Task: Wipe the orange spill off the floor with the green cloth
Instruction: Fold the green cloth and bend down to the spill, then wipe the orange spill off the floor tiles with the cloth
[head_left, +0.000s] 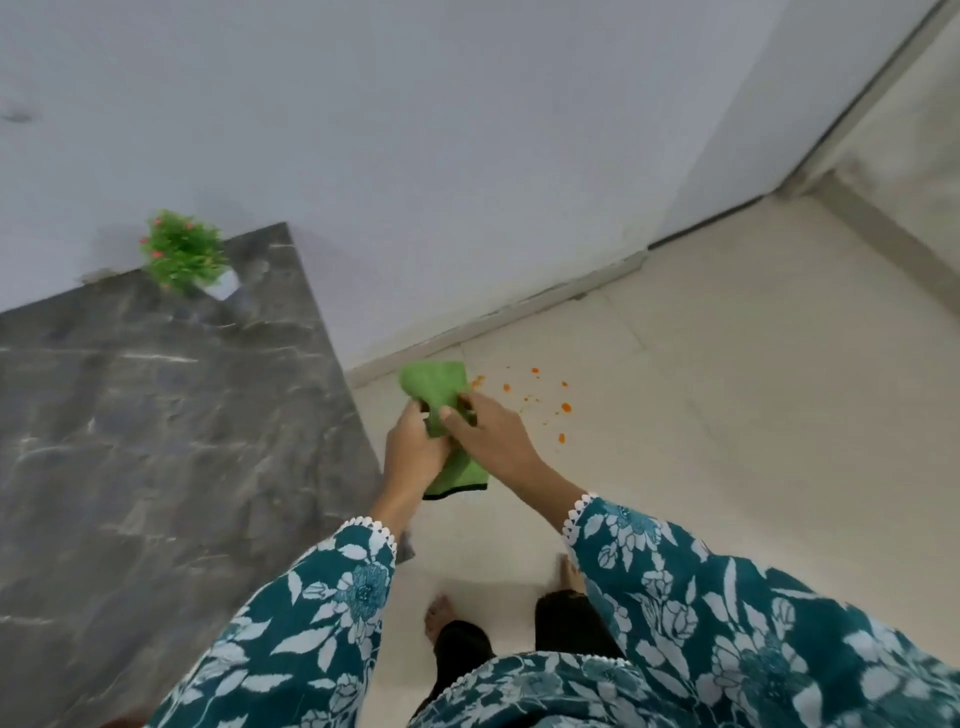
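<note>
Two teal sleeves with white flowers (727, 623) were nearest, cut off at the picture's bottom edge. Below them, two bare feet (439, 618) were partly hidden by the dark trousers. The left hand (413, 449) and the right hand (488, 434) were both closed on one soft green cloth with a black edge (436, 387), held up in the air. Its middle was hidden by the fingers. The orange spill (565, 408) lay in many small spots on the pale tiled floor (727, 415), just right of the cloth. One small green plant with pink flowers (182, 252) stood on the grey marble table (156, 415), far left.
</note>
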